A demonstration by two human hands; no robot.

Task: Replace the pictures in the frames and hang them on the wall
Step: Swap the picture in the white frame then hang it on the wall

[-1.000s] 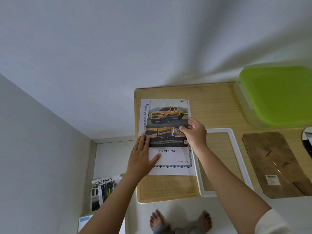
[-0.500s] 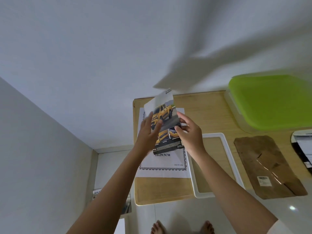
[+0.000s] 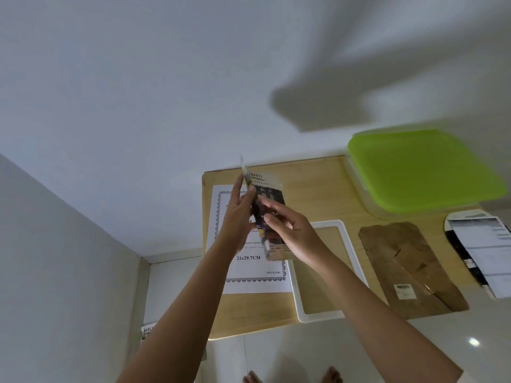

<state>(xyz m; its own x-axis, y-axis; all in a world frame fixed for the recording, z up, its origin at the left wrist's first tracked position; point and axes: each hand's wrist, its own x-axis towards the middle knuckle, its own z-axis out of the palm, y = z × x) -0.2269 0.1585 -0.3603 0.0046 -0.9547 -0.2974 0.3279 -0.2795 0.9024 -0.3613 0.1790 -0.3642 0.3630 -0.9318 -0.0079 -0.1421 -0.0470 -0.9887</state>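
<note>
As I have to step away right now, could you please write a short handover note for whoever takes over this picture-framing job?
Left hand: pinches the printed page near its top.
Right hand: grip on the page's lower part. The page is held tilted above the wooden table.
Things: the insert sheet marked 21x29.7CM lies flat on the table. The white frame lies to its right, and the brown backing board lies further right, apart.
Done: frame is open, backing and insert are out.
Left: lay the page in the frame, refit the backing, hang it on the wall.
</note>
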